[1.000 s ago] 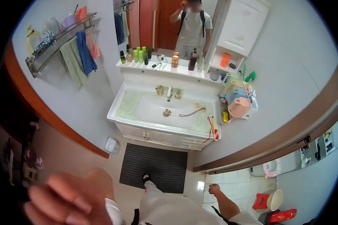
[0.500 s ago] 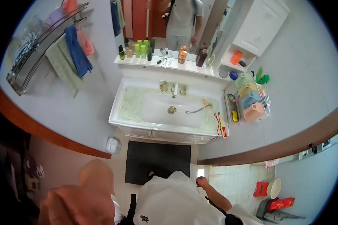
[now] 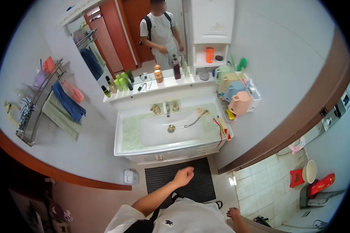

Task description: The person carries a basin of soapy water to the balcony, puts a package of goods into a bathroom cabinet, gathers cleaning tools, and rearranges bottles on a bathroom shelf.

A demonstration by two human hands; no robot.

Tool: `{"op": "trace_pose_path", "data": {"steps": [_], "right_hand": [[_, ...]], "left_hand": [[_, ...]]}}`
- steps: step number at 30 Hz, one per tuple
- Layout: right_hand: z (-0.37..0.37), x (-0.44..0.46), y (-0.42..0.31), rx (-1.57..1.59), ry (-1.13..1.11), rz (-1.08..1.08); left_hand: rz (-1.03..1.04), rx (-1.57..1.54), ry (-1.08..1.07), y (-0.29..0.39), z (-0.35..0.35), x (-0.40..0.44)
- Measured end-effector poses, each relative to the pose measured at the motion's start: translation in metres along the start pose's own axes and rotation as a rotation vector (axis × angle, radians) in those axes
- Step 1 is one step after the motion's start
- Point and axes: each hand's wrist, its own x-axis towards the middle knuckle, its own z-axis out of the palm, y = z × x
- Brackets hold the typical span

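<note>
My left hand (image 3: 184, 176) is held out in front of my body above the dark ribbed mat (image 3: 200, 186). Its fingers are curled into a loose fist, and no object shows in it. At my right side, my right hand (image 3: 233, 213) hangs low near the doorway to the tiled floor. Its fingers are loosely bent and slightly apart, with nothing visible between them. Neither hand touches the washbasin (image 3: 128, 149) ahead of me. In the basin lies a metal drain fitting (image 3: 171, 128) with a flexible hose (image 3: 194, 122).
Toothbrush-like items (image 3: 223, 128) lie on the basin's right edge. Cups (image 3: 240, 103) hang at a rack beside it. Bottles (image 3: 122, 82) line the shelf under the mirror (image 3: 124, 39). Towels (image 3: 62, 112) hang left. A white box (image 3: 131, 177) stands on the floor; a red stool (image 3: 297, 178) stands right.
My left hand has moved from close to the camera at lower left to out over the mat. My right hand has shifted lower right. The view has turned and tilted up.
</note>
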Motion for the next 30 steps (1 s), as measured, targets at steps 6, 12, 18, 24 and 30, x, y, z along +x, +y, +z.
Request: {"op": "trace_pose_path", "data": {"steps": [6, 12, 18, 24, 30], "right_hand": [[-0.152, 0.075, 0.143, -1.106, -0.033, -0.632], [-0.240, 0.036, 0.130, 0.274, 0.154, 0.111], [-0.305, 0.063, 0.100, 0.626, 0.254, 0.095], [-0.346, 0.096, 0.091, 0.744, 0.269, 0.205], [-0.412, 0.103, 0.088, 0.225, 0.335, 0.276]], "left_hand": [[-0.566, 0.757, -0.611, -0.149, 0.105, -0.094], [-0.458, 1.020, -0.934, -0.165, 0.165, -0.109], [-0.457, 0.572, -0.528, -0.089, 0.320, 0.000], [-0.297, 0.420, -0.654, 0.003, 0.473, 0.133], [-0.398, 0.637, -0.883, 0.021, 0.611, 0.212]]}}
